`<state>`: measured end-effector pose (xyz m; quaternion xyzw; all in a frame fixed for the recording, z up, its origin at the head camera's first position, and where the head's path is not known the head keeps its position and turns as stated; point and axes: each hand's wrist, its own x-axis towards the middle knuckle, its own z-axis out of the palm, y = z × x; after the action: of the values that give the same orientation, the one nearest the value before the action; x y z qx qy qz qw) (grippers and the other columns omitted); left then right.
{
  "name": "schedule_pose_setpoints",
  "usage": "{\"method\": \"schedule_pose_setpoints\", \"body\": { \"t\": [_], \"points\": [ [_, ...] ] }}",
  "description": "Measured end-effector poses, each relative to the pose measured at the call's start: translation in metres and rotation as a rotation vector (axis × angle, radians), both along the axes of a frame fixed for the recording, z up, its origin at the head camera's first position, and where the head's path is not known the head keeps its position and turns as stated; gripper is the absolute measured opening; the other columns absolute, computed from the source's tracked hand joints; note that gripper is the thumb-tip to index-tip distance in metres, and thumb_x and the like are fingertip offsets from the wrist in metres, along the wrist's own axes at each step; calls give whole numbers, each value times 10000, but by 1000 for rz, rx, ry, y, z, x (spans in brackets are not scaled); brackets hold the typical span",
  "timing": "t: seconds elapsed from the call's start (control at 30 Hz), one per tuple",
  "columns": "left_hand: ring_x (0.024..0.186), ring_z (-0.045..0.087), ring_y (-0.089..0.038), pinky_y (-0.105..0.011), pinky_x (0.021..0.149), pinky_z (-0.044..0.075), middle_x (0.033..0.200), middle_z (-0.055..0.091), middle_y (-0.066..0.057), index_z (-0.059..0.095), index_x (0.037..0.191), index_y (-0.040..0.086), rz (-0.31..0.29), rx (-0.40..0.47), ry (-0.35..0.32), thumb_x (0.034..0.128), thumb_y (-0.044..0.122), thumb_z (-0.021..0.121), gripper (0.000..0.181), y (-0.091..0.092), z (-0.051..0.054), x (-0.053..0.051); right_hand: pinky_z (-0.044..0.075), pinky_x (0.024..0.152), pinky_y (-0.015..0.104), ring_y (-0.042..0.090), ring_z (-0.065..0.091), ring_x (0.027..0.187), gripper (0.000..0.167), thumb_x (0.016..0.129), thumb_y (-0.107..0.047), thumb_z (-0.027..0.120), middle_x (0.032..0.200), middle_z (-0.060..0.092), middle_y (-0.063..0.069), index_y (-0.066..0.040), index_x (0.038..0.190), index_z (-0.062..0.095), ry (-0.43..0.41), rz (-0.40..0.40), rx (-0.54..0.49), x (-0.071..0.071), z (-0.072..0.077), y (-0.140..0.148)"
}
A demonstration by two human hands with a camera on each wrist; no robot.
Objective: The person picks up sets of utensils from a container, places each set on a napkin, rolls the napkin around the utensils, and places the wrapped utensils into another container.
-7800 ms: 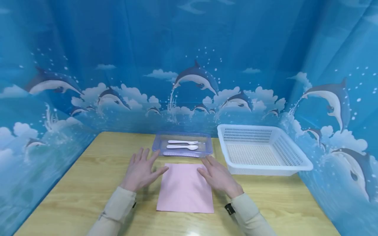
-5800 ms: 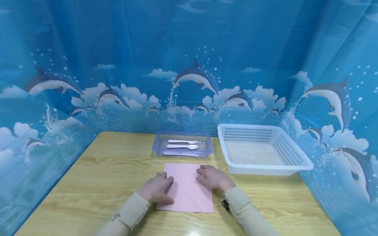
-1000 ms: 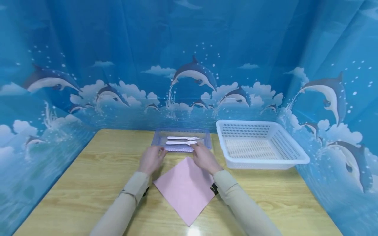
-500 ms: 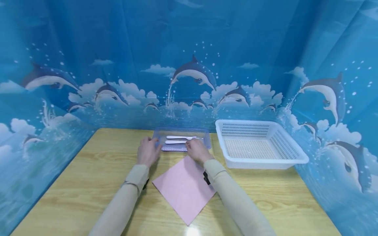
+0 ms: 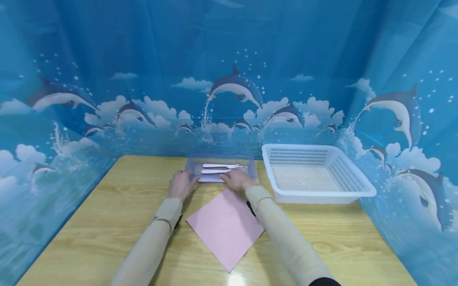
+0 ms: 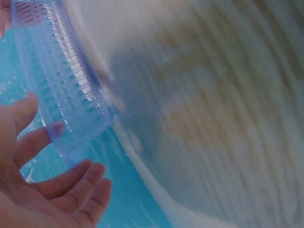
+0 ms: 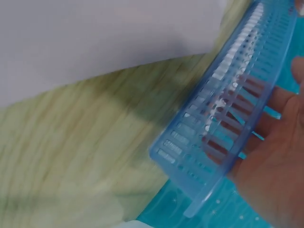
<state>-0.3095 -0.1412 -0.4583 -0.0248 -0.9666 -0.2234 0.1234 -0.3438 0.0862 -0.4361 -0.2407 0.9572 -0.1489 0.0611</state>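
Observation:
A translucent purple-blue basket stands at the back of the table with a white fork and a white spoon inside. My left hand is at the basket's front left corner. In the left wrist view its index finger meets the basket wall and the other fingers are relaxed. My right hand reaches over the front rim and covers the spoon's right end. Through the basket wall its fingers show inside; whether they pinch the spoon is hidden. A pink napkin lies turned like a diamond before me.
A large white slotted basket stands on the right of the wooden table. Behind and at both sides hangs a blue dolphin-print curtain. Both forearms extend along the sides of the napkin.
Since the earliest frame the napkin has been turned to a diamond. Both hands have moved from it to the purple-blue basket. Lately the right hand has shifted slightly left over the spoon.

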Motion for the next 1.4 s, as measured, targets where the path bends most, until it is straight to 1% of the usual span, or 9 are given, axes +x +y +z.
{"method": "schedule_pose_setpoints", "body": {
  "t": [0.1,0.23,0.33,0.6,0.8,0.97,1.13,1.2,1.4],
  "points": [
    [999,639,-427,-568,793,546,1112,678,-271,708,1186,98,15,-39,31,925,400,657,403,-1,-3,-2,483,1012,409,299,633,1105,414,1023,-368,467,1118,703,144,-36,1157,675,-33,9,26,-2,-1,2],
    [938,662,-394,-532,746,562,1060,706,-238,728,1152,113,26,-72,43,911,425,667,399,-1,-4,-4,449,1071,407,296,582,1215,473,998,-381,519,1276,643,151,-16,1287,605,-87,-25,34,-3,-2,4],
    [930,667,-382,-521,741,563,1051,715,-221,732,1145,116,29,-81,36,909,425,671,394,-2,-3,-4,426,1102,407,292,543,1278,510,1001,-408,507,1359,599,138,-32,1339,574,-125,-56,36,-4,-2,2],
    [916,666,-405,-538,723,556,1052,699,-248,725,1156,112,40,-65,26,916,422,661,397,-7,0,-1,297,1186,470,341,387,1407,575,968,-444,534,1487,481,119,-114,1437,489,-158,-85,172,-7,2,-12],
    [951,667,-406,-544,740,557,1090,699,-235,721,1166,125,35,-57,-4,922,432,650,399,-9,4,-1,293,1179,513,365,362,1417,569,950,-427,568,1499,460,137,-165,1448,483,-156,-107,206,-9,3,-16],
    [959,667,-401,-534,743,561,1115,697,-226,713,1176,126,24,-64,-29,922,441,644,411,-7,7,-2,299,1169,530,357,359,1416,565,912,-333,598,1510,437,147,-192,1447,486,-167,-126,199,-10,4,-14],
    [965,665,-395,-530,742,561,1124,695,-220,711,1179,125,22,-55,-52,923,443,641,413,-7,5,-2,282,1186,507,338,335,1437,587,875,-224,575,1543,396,133,-259,1454,482,-184,-146,215,-11,5,-14],
    [961,665,-393,-531,740,561,1114,697,-218,714,1171,126,24,-54,-56,923,437,644,405,-6,6,-3,280,1192,487,329,338,1438,573,883,-210,559,1542,400,128,-269,1449,489,-171,-145,225,-12,4,-14],
    [969,666,-389,-537,744,563,1119,701,-204,722,1162,128,30,-64,-84,926,425,646,387,-3,7,-4,312,1179,454,295,402,1396,441,973,-260,533,1460,507,97,-219,1411,537,-106,-110,269,-12,0,-13]
  ]
}}
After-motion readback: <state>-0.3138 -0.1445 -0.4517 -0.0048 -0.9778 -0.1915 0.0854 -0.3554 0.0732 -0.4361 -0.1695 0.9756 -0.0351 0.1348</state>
